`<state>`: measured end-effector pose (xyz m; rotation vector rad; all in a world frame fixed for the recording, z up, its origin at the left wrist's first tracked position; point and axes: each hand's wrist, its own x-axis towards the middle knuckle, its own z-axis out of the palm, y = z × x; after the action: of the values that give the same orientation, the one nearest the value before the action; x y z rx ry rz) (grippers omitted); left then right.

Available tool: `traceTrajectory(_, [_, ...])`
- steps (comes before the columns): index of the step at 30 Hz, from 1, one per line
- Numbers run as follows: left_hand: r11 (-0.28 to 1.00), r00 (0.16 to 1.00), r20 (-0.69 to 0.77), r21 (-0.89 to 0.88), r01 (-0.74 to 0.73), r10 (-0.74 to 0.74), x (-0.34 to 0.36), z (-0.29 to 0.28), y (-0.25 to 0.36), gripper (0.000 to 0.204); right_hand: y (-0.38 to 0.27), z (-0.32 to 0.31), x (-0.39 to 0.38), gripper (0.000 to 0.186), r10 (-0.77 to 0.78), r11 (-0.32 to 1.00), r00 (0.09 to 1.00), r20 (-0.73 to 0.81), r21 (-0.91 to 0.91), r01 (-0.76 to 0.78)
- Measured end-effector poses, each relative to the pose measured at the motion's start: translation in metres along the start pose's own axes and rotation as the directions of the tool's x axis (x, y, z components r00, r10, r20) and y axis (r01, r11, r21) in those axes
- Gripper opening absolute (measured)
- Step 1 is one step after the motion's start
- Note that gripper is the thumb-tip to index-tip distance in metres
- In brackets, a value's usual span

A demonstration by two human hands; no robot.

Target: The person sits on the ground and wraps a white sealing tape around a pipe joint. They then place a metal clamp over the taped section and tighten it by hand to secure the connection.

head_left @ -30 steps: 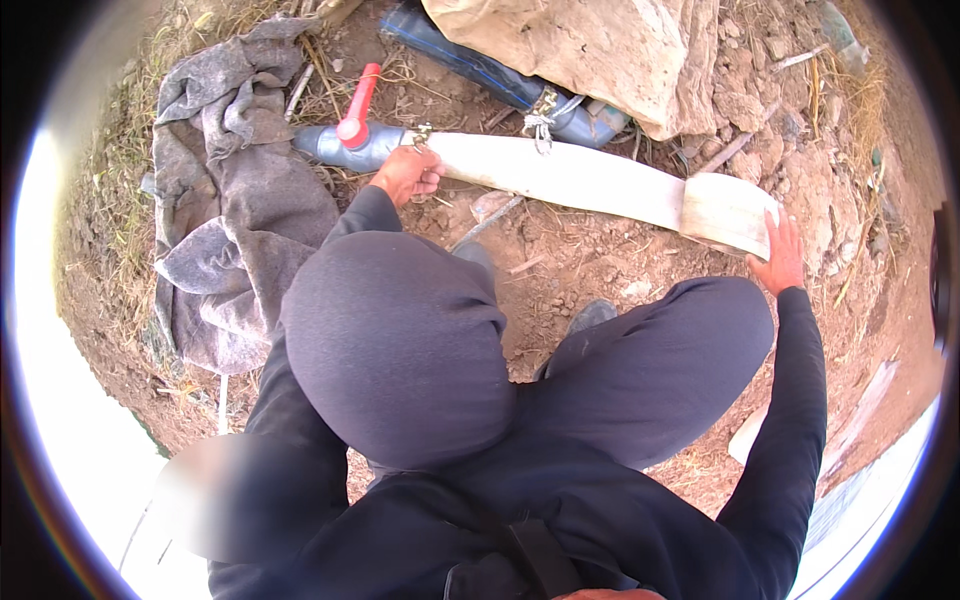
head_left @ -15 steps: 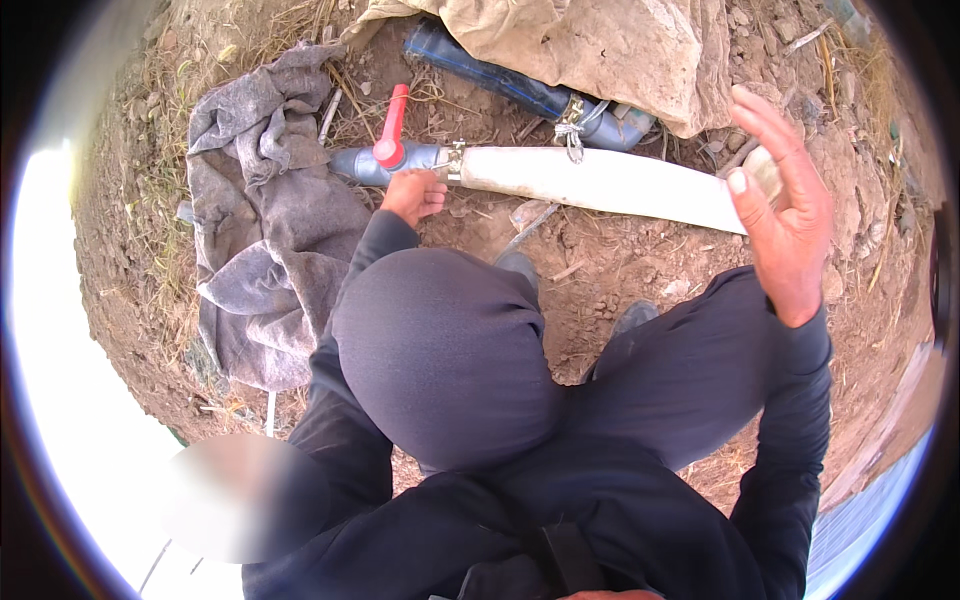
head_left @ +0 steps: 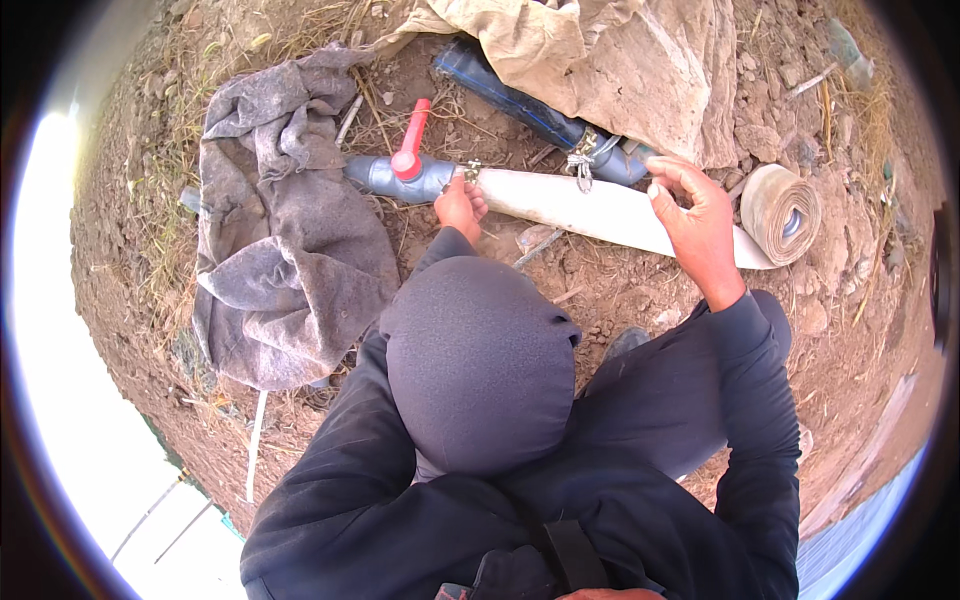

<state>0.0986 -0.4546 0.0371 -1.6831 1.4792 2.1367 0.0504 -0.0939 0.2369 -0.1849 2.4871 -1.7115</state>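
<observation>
A white flat hose (head_left: 590,213) runs across the dirt from a grey pipe (head_left: 372,176) fitted with a red-handled valve (head_left: 411,150). A metal hose clamp (head_left: 472,172) circles the joint. My left hand (head_left: 461,209) is closed at this clamp, its thumb against it and its fingers curled beneath. Over the hose's right part hangs my right hand (head_left: 697,228), open, with thumb and fingers apart and nothing between them. The hose's far end is wound into a roll (head_left: 775,212) to the right of that hand.
A dark blue pipe (head_left: 510,92) with a wired clamp (head_left: 582,160) lies behind the hose, partly under a tan cloth (head_left: 640,60). Left of the valve is a crumpled grey cloth (head_left: 290,230). My bent knee (head_left: 480,360) rises in front of the hose.
My left hand has moved right along the pipe to the clamp. My right hand has come left and lower, uncovering the hose roll. The whole view has shifted slightly.
</observation>
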Motion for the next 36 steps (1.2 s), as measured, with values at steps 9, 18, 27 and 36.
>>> traceTrajectory(9, [0.994, 0.985, -0.144, 0.049, -0.094, 0.100, 0.001, 0.014, -0.001, 0.025, 0.010, -0.004, 0.005, 0.027, 0.099, 0.992, 0.994, 0.039, 0.075, -0.101])
traceTrajectory(18, [0.100, 0.798, 0.358, 0.884, -0.457, 0.484, 0.010, -0.007, 0.043, 0.036, 0.010, -0.012, 0.004, 0.027, 0.120, 0.986, 0.993, 0.019, 0.112, -0.122])
traceTrajectory(27, [-0.843, 0.405, 0.840, -0.108, -0.526, -0.361, -0.015, 0.037, 0.085, 0.009, -0.003, -0.020, 0.006, 0.024, 0.095, 0.989, 0.993, -0.072, 0.121, -0.086])
traceTrajectory(36, [0.863, 0.928, 0.170, 0.451, 0.226, -0.332, -0.001, -0.024, 0.063, 0.032, -0.012, -0.037, 0.005, 0.023, 0.113, 0.973, 0.988, -0.107, 0.211, -0.088])
